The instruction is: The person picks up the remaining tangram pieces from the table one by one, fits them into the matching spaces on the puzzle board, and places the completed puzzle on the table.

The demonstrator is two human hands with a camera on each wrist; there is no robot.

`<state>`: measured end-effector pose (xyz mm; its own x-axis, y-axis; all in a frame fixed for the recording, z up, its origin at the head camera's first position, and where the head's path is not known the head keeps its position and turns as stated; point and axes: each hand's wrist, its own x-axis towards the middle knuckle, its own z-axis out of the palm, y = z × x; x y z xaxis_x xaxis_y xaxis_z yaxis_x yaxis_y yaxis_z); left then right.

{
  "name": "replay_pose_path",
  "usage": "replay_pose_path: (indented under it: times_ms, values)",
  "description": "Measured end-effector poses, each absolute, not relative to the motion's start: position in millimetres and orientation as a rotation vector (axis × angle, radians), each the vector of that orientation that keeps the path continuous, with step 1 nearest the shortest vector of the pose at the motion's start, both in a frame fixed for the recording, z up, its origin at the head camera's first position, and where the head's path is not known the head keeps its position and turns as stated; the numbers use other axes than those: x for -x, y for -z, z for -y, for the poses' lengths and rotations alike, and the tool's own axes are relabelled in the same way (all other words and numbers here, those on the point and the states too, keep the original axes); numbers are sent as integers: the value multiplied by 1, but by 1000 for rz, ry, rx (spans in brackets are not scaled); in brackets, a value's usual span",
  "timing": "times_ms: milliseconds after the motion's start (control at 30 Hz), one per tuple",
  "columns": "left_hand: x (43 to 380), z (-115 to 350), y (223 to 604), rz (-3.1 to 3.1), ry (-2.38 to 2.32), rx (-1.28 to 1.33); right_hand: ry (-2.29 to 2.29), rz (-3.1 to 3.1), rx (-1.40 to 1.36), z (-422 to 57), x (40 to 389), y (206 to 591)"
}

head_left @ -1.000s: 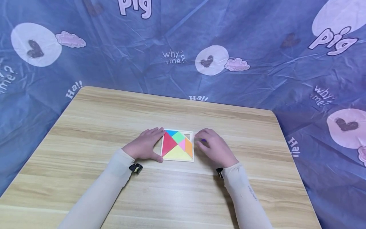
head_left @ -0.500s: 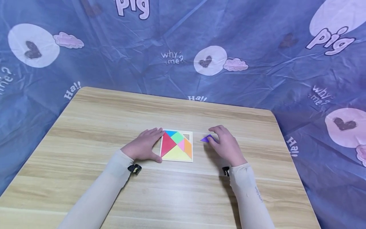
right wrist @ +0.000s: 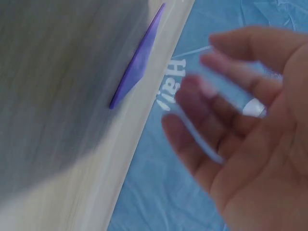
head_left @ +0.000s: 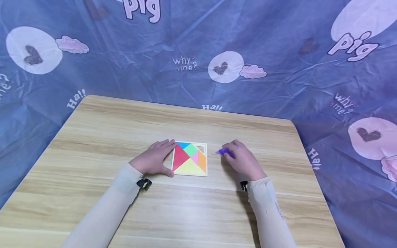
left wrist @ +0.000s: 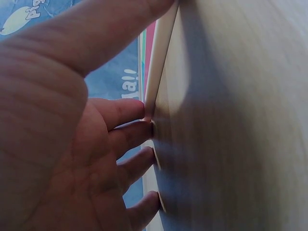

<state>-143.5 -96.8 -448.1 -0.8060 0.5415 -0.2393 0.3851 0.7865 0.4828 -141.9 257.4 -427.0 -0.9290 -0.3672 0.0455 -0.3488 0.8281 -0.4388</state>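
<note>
A square tangram tray (head_left: 190,175) lies on the table, with red, blue, green, pink, orange and yellow pieces fitted in it. A triangular gap shows at its upper right corner. My left hand (head_left: 155,160) spans the tray's left side, thumb at the near corner and fingertips at the far one. In the left wrist view the straight fingers (left wrist: 134,132) rest along the table by the tray's edge. Right of the tray, a purple triangle (right wrist: 137,67) lies flat on the table. My right hand (head_left: 243,158) hovers over it, fingers loosely bent and apart from it in the right wrist view.
The wood-grain table (head_left: 186,213) extends around the tray on every side. A blue printed cloth (head_left: 155,69) hangs behind it and along both sides. A black strap (head_left: 144,183) sits at the left wrist, another strap (head_left: 244,186) at the right.
My right hand has moved right, away from the tray, uncovering more of the purple triangle, then its fingers have come closer over it. The left hand has stayed at the tray's edge.
</note>
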Motion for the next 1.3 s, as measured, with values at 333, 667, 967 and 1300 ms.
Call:
replay_pose_path:
  times_ms: [333,667,967,1300]
  values:
    - [144,97,448,-2612,-596,-713,652,-2654,1047,-234,132,434]
    - [147,99,447,-2610,-596,-729,600,-2582,1006,-229,129,431]
    - [147,99,447,-2601,-598,-714,678,-2566,1008,-230,130,431]
    - [147,99,449,-2607,-596,-725,854,-2916,660,-250,137,417]
